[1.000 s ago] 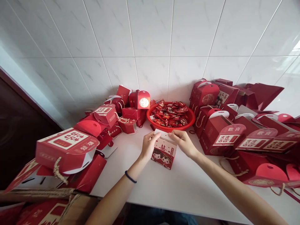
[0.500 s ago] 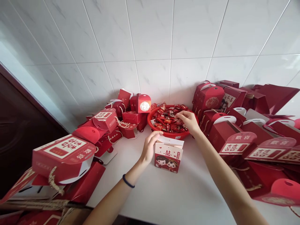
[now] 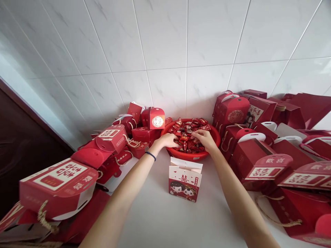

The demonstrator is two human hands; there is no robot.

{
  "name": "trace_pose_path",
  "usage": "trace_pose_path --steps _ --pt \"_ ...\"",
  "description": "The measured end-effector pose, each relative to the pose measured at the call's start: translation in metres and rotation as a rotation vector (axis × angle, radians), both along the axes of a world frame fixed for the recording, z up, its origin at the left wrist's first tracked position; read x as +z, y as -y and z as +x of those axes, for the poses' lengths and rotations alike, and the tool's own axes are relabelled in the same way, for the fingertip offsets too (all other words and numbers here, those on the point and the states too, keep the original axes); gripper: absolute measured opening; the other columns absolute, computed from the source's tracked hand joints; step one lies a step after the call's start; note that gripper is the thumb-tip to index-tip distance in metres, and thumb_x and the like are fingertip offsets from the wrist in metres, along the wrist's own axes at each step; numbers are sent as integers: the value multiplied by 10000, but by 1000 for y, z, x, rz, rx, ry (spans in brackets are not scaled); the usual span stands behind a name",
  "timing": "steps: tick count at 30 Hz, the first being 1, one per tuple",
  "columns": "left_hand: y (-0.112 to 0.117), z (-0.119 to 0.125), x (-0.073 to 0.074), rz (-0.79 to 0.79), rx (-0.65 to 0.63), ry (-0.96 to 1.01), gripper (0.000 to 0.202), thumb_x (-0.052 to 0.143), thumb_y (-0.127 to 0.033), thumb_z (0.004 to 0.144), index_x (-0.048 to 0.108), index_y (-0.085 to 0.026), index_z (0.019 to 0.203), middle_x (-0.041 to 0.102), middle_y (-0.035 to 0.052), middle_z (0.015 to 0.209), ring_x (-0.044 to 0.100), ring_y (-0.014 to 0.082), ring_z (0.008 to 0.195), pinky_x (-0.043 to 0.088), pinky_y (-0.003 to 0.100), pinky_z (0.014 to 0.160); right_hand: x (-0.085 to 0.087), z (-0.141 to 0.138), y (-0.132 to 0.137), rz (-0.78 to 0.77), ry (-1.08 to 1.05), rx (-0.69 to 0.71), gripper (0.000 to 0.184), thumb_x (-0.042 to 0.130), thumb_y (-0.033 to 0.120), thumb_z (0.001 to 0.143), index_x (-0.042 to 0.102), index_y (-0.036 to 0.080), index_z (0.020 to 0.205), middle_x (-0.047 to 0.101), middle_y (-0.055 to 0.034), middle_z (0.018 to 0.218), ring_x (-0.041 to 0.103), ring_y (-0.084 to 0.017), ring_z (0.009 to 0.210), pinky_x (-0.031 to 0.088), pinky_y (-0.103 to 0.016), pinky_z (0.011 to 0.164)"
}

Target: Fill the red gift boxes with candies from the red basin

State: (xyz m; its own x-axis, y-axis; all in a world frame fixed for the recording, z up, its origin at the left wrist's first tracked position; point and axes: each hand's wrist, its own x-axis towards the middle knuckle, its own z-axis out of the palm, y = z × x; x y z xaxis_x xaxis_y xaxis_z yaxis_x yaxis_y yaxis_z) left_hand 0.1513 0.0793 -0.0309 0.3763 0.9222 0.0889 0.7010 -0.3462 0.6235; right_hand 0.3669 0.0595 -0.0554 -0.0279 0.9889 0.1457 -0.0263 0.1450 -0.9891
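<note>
A small open gift box point(image 3: 185, 179), white on top with a red cartoon couple below, stands upright on the white table point(image 3: 165, 220). Behind it sits a red basin point(image 3: 191, 154) full of red-wrapped candies point(image 3: 190, 132). My left hand point(image 3: 167, 140) rests on the basin's left rim, fingers curled into the candies. Reaching into the middle of the basin, my right hand point(image 3: 204, 137) has its fingers closed on candies. Neither hand touches the small box.
Red gift boxes with rope handles are piled on the left point(image 3: 58, 184) and on the right point(image 3: 261, 160), some closed, some open. More boxes point(image 3: 152, 120) stand against the white tiled wall. A dark door edge is at far left.
My left hand let go of the small box and moved up to the basin. My right hand stayed among the candies. The view tilted so the box sits lower.
</note>
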Motion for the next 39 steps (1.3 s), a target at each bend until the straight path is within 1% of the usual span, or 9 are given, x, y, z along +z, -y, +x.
trace_pose_path --steps 3,7,11,18,23,26,31,36,39 --pt "-10 7 -3 -90 -47 -77 276 899 -218 355 726 -234 570 701 40 601 648 277 777 462 290 709 0 1 0 -21 -8 5 259 805 391 652 653 182 669 713 -39 652 570 -107 496 469 -214 479" --pt "-12 9 -11 -131 -46 -34 282 877 -174 394 760 -226 645 726 45 667 662 268 744 474 306 715 1 1 0 -29 -15 10 242 809 368 651 654 183 658 708 -32 635 556 -101 485 464 -207 470" --pt "-13 4 -16 -108 9 146 258 837 -150 471 780 -199 718 752 40 741 681 260 777 499 320 740 1 0 0 -25 -19 14 229 806 356 658 664 176 658 702 -35 622 560 -104 492 464 -204 471" --pt "-7 -3 -10 -176 14 528 377 829 -333 625 783 -152 952 776 78 909 707 231 840 536 354 814 1 -1 1 -34 -35 19 181 793 301 687 668 172 664 689 -25 624 557 -98 480 461 -208 474" --pt "-3 7 -10 -215 -10 721 461 864 -342 607 750 -158 1014 754 42 915 702 197 866 548 346 854 5 -2 4 -43 -98 25 245 791 373 732 690 188 858 721 -23 726 615 -108 535 498 -210 503" --pt "-3 18 -12 -248 -12 768 455 876 -316 623 754 -161 1033 752 47 934 702 199 889 563 346 848 6 -2 6 -55 -132 69 354 835 353 665 706 190 951 742 -34 802 662 -143 600 526 -235 517" --pt "-4 26 -14 -289 32 789 379 869 -263 664 777 -152 1015 751 89 1021 692 214 911 590 322 763 2 1 2 -57 -223 19 342 865 259 540 672 183 812 736 -22 778 671 -160 677 545 -245 575" --pt "-7 24 -13 -302 85 838 244 734 -258 780 776 -173 1005 718 104 1217 674 230 1046 598 300 763 -1 6 -3 -82 -316 -11 309 858 286 514 700 174 754 733 -19 749 668 -163 660 542 -256 589" --pt "-9 24 -13 -316 93 859 271 623 -210 784 779 -159 1000 699 118 1284 664 243 1089 596 308 771 1 8 -3 -95 -378 -8 283 850 318 536 683 189 723 729 -13 731 684 -178 676 556 -270 605"
